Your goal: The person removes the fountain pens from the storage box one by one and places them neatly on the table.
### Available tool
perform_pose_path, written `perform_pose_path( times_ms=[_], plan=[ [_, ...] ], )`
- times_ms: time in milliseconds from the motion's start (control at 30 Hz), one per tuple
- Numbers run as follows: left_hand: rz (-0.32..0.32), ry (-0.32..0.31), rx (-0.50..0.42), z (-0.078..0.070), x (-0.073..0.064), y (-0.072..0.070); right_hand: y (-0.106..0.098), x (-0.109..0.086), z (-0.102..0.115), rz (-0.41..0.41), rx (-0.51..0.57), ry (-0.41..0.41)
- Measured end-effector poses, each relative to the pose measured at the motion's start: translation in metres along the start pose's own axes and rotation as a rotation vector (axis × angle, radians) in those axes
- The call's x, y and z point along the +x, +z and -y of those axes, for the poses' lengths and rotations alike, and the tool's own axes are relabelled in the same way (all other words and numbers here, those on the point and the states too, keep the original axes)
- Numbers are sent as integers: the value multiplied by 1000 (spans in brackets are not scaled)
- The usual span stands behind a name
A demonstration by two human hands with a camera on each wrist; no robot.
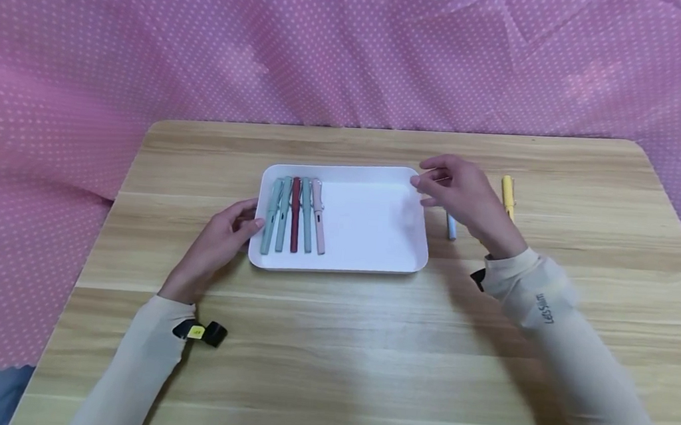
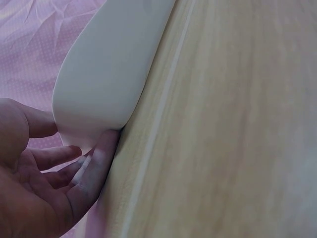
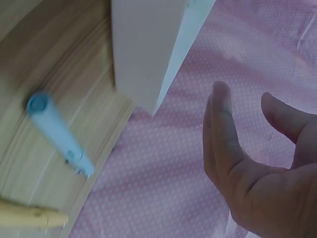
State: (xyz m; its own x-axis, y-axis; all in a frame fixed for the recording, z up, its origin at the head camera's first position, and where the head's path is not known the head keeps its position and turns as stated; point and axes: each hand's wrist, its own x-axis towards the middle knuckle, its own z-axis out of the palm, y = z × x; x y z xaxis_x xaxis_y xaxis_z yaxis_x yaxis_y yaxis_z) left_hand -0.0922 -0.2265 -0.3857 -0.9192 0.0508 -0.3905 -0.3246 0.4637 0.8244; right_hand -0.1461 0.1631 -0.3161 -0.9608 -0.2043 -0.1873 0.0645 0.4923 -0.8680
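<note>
A white rectangular tray (image 1: 369,225) lies on the table, with several capped pens side by side in its left part: pale green ones (image 1: 283,218), a dark red one (image 1: 295,219) and a pink one (image 1: 318,219). At the tray's left end my left hand (image 1: 213,246) holds the edge, thumb at the rim and fingers against the outer wall (image 2: 94,99). My right hand (image 1: 462,194) hovers by the far right corner, fingers loosely bent and nothing between them. Below it lies a light blue pen (image 3: 57,129), partly hidden in the head view.
A yellow pen (image 1: 507,195) lies to the right of the blue one, its lower end behind my right wrist. The wooden table (image 1: 318,344) reaches back to a pink dotted cloth (image 1: 329,51) that hangs behind it and at the left.
</note>
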Motion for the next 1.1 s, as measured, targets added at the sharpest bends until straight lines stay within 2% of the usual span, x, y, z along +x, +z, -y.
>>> perform_pose_path(
  times_ms=[467, 900, 1100],
  plan=[
    [5, 15, 3, -1, 0, 1, 53, 16, 14, 96, -54, 1],
    [12, 16, -2, -1, 1, 2, 98, 19, 21, 202, -166, 55],
    [0, 5, 7, -1, 1, 1, 116, 18, 23, 242, -192, 50]
  ],
)
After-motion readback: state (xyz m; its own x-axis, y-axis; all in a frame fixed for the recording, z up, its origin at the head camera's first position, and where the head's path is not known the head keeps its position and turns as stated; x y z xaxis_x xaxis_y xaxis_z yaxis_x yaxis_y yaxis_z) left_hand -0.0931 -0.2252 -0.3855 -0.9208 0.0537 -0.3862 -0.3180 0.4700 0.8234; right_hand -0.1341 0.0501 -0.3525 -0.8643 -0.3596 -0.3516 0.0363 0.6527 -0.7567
